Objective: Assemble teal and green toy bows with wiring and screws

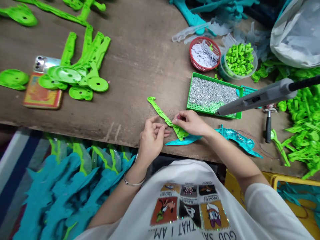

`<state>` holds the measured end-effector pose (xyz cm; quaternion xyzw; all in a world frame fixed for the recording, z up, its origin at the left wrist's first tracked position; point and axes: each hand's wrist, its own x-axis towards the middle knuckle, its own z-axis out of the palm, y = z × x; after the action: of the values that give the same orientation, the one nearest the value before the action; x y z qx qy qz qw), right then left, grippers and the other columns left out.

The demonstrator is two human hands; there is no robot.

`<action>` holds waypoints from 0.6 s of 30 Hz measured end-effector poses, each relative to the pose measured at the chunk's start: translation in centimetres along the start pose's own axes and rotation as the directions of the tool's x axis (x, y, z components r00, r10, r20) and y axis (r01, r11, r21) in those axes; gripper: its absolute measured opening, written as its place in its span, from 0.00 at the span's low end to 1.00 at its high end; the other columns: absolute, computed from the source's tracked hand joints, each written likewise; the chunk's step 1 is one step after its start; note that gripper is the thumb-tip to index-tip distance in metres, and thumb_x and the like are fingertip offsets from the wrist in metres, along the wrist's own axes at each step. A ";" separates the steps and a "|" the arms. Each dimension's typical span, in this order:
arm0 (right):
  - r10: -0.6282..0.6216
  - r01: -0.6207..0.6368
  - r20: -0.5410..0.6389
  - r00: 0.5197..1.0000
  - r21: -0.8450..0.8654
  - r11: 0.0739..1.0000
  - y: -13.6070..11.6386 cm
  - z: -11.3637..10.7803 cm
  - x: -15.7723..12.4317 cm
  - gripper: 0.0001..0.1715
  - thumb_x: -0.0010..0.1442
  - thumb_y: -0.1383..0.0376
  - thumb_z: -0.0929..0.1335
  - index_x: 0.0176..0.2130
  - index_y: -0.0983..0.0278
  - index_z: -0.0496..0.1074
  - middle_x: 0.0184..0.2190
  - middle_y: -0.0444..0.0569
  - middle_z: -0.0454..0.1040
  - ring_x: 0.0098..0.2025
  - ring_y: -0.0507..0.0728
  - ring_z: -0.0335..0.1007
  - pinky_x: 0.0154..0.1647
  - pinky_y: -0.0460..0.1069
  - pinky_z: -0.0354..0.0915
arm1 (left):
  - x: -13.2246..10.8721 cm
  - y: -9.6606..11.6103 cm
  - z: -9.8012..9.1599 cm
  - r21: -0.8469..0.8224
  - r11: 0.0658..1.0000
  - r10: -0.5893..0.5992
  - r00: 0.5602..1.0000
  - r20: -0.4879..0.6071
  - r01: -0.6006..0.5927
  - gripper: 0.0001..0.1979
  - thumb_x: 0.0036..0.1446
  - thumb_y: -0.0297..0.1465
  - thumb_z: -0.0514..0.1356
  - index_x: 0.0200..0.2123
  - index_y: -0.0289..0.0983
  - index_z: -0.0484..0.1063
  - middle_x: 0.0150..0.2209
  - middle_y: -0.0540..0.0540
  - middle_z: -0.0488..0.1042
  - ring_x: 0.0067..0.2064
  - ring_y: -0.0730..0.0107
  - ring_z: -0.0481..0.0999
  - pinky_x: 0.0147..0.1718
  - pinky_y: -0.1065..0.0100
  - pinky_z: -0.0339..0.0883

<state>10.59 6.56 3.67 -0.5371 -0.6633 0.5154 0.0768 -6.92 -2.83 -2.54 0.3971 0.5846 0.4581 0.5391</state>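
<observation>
Brown worktable bears a long, hook-tipped, bright-green plastic strip.

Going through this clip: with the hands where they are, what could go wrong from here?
The green strip and teal piece, handled by the left hand and right hand, lie at the edge of the table, so either could slide off. The power screwdriver lies over the tray of screws beside the right hand; a bump might scatter screws.

Long lime-green plastic strip: smooth, glossy. Brown wooden tabletop: matt, rough. Shallow green plastic tray holds shiny silvery metal screws. Grey plastic power screwdriver: matt. Thin metal bangle: polished.
</observation>
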 end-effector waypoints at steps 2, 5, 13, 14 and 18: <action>0.013 -0.014 -0.007 1.000 -0.010 1.000 -0.2 0.2 0.3 0.13 0.63 0.60 0.70 0.36 0.69 0.78 0.24 0.41 0.70 0.27 0.48 0.60 0.29 0.45 0.52 | 0.2 0.0 0.1 -0.029 0.999 -0.019 1.000 -0.002 0.019 0.25 0.66 0.40 0.61 0.61 0.39 0.60 0.42 0.47 0.78 0.38 0.66 0.85 0.39 0.62 0.84; 0.023 -0.024 -0.020 1.000 -0.051 0.998 -0.6 0.4 0.7 0.13 0.63 0.60 0.70 0.36 0.69 0.78 0.22 0.40 0.68 0.26 0.48 0.58 0.29 0.45 0.51 | 0.4 -0.1 0.1 -0.070 0.997 -0.037 0.999 0.002 0.037 0.26 0.66 0.40 0.62 0.62 0.39 0.59 0.41 0.47 0.78 0.37 0.67 0.85 0.40 0.62 0.84; 0.008 -0.017 -0.042 0.999 -0.198 0.980 -1.5 0.4 0.5 0.11 0.63 0.62 0.70 0.38 0.68 0.81 0.25 0.43 0.75 0.26 0.48 0.62 0.30 0.46 0.51 | 0.8 0.0 0.4 -0.125 0.990 -0.067 0.998 -0.004 0.066 0.26 0.65 0.39 0.62 0.62 0.39 0.59 0.41 0.48 0.77 0.37 0.68 0.85 0.40 0.63 0.84; 0.013 -0.021 -0.043 0.999 -0.207 0.978 -1.6 0.4 0.5 0.11 0.63 0.63 0.71 0.38 0.68 0.81 0.25 0.43 0.76 0.27 0.48 0.62 0.30 0.46 0.51 | 0.8 0.0 0.4 -0.129 0.989 -0.071 0.997 -0.006 0.069 0.26 0.65 0.39 0.62 0.62 0.39 0.59 0.41 0.48 0.77 0.37 0.68 0.85 0.40 0.63 0.84; 0.017 -0.028 -0.054 0.998 -0.222 0.975 -1.8 0.5 0.6 0.10 0.62 0.64 0.71 0.37 0.68 0.82 0.26 0.45 0.78 0.28 0.49 0.64 0.31 0.46 0.53 | 0.9 0.0 0.5 -0.190 0.976 -0.110 0.994 -0.011 0.106 0.27 0.64 0.38 0.63 0.62 0.39 0.59 0.40 0.49 0.77 0.37 0.68 0.85 0.41 0.61 0.84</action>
<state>8.90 6.94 4.50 -0.5629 -0.7086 0.4246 0.0276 -6.48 -1.88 -2.75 0.3070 0.5651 0.4859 0.5919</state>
